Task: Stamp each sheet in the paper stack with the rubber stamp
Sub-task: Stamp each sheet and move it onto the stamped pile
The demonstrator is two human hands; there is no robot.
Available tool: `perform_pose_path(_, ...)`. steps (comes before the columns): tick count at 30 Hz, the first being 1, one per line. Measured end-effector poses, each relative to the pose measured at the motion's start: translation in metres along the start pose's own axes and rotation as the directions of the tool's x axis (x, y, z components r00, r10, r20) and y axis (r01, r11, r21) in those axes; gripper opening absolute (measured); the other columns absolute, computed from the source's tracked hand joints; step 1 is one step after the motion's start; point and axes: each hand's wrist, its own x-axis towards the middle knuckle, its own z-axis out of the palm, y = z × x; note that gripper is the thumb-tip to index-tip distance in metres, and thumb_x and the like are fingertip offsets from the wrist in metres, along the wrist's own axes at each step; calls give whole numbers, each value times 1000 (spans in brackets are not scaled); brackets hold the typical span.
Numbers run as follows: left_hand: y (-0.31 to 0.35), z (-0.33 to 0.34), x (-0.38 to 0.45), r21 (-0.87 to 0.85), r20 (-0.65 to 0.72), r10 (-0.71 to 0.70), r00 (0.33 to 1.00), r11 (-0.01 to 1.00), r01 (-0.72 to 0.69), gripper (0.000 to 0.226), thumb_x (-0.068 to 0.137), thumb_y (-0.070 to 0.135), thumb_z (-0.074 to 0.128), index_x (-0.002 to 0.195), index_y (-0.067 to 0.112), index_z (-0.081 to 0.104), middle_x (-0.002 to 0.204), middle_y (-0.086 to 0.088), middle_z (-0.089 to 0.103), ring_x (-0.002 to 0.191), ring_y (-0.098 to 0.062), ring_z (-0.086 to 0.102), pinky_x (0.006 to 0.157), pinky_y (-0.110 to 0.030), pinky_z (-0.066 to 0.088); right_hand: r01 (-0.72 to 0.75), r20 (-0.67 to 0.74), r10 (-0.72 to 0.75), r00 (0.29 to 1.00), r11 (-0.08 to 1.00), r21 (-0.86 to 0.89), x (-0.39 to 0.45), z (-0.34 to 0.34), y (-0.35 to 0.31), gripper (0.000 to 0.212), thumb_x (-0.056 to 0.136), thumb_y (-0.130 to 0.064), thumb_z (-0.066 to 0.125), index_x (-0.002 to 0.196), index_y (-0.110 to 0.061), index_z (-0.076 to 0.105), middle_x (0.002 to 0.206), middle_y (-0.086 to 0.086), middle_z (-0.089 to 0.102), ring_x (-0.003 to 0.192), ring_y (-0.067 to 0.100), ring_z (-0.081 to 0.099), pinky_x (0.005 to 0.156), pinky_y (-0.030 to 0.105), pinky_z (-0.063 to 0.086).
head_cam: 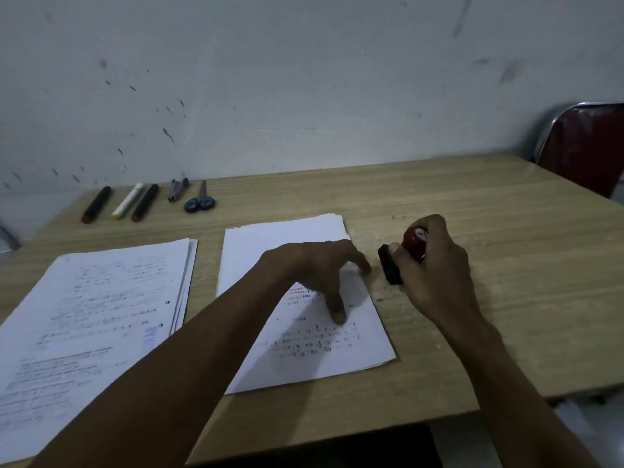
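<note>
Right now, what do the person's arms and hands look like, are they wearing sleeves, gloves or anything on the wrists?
Both forearms are bare as far as the picture shows, with no sleeves in view. The left hand and the right hand have no gloves. No watch, bracelet or ring shows on either wrist or on the fingers, though the dim, slightly blurred picture could hide something small.

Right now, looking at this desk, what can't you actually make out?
All in the head view:
- The rubber stamp: its face is hidden beneath the right hand gripping it.
- The right paper stack: its middle is hidden by the left hand resting on it; its print is too blurred to read.
- The left paper stack: cut off by the left edge; its blue stamp mark is blurred and partly behind the forearm.
- The chair: cut off by the right edge.
</note>
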Motion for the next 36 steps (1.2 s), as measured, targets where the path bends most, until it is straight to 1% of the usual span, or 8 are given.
perform_pose_path(3, -6, 4, -1, -38, -25, -6, 1000, 999, 5, 97, 53, 36, 92, 137, 37, 43, 148, 11, 32, 137, -18, 31, 106, -37, 36, -9, -2, 9, 1000, 1000, 4, 0, 0, 2, 28, 91, -27, 65, 110, -19, 46, 96, -3, 55, 89, 22, 58, 77, 46, 53)
perform_pose_path(9, -18, 11, -2, -122, -173, 27, 985, 991, -49, 69, 59, 39, 88, 122, 38, 60, 141, 14, 43, 130, -12, 37, 95, -26, 29, -29, 15, 30, 999, 998, -46, -1, 2, 5, 26, 90, -29, 65, 106, -22, 46, 97, -5, 56, 91, 23, 59, 77, 43, 52)
perform_pose_path(15, -14, 10, -2, -103, -144, 7, 990, 994, -22, 80, 61, 38, 87, 132, 35, 52, 145, 11, 38, 133, -14, 34, 103, -31, 33, -53, 14, 56, 998, 984, -168, 4, 3, 11, 23, 90, -28, 64, 106, -24, 48, 100, 1, 63, 91, 26, 60, 76, 43, 52)
perform_pose_path(20, -14, 10, -2, -111, -147, -7, 989, 994, -10, 79, 60, 37, 88, 131, 34, 54, 145, 12, 38, 132, -14, 35, 102, -30, 33, -62, -14, 60, 998, 979, -194, 10, 1, 18, 24, 89, -30, 64, 107, -25, 49, 100, 4, 62, 93, 29, 60, 77, 46, 53)
perform_pose_path(23, -12, 8, -3, -106, -135, 6, 991, 994, -20, 74, 60, 37, 88, 128, 37, 57, 144, 12, 39, 132, -14, 35, 102, -31, 33, -57, 19, 61, 998, 983, -176, 13, 5, 19, 24, 89, -29, 65, 108, -27, 52, 100, 3, 63, 94, 27, 60, 76, 41, 52)
perform_pose_path(30, -1, 4, -7, -82, -79, 58, 995, 995, -65, 63, 64, 25, 87, 121, 40, 63, 124, 15, 40, 127, -15, 39, 96, -27, 36, -36, 49, 46, 998, 979, -199, 15, 16, 21, 31, 87, -29, 67, 116, -27, 55, 102, 4, 65, 96, 27, 61, 78, 37, 51)
perform_pose_path(33, 8, 4, -12, -55, -2, 85, 996, 995, -85, 61, 67, 26, 84, 119, 46, 61, 141, 6, 32, 133, -20, 29, 97, -29, 32, -29, 45, 39, 998, 978, -206, 17, 17, 21, 34, 86, -30, 68, 117, -29, 55, 102, 4, 65, 97, 27, 62, 78, 38, 52)
perform_pose_path(36, 20, 8, -19, -57, 54, 124, 991, 991, -121, 58, 65, 30, 86, 115, 48, 63, 148, 6, 24, 135, -21, 24, 100, -33, 31, -26, 44, 36, 998, 978, -208, 20, 19, 22, 37, 86, -32, 67, 120, -30, 54, 104, 5, 64, 98, 27, 62, 79, 41, 54)
